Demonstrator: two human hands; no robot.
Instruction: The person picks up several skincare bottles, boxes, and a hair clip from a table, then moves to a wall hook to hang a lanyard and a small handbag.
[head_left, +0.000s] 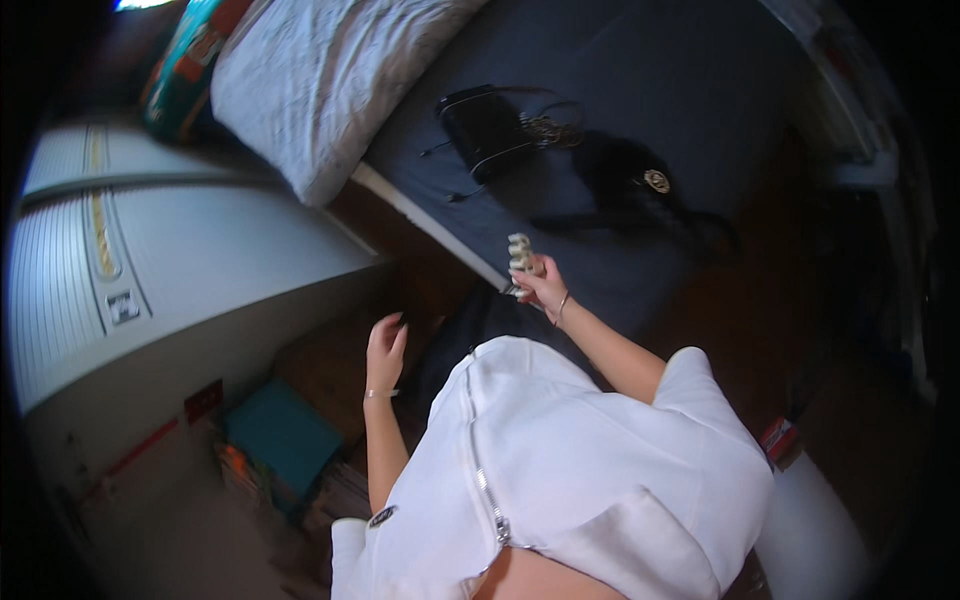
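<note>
In my right hand (541, 280) is a cream, wavy hair claw clip (518, 253), pinched between thumb and fingers above the near edge of a bed (645, 45). My left hand (386, 346) hangs to the left, away from the bed, fingers loosely bent and nothing visible in them. A black handbag (484, 133) with a metal chain (553, 130) lies on the dark bed sheet. Close to it, on the right, rests a soft black item (611, 169) with a round gold-coloured emblem (657, 181); its exact kind is hard to make out.
Pale crumpled bedding (322, 82) covers the bed's left side. A white ribbed cabinet (202, 247) stands at left, with a teal patterned bag (176, 94) behind it. Below sits a teal flat-topped object (285, 435). A red box (780, 439) is at lower right.
</note>
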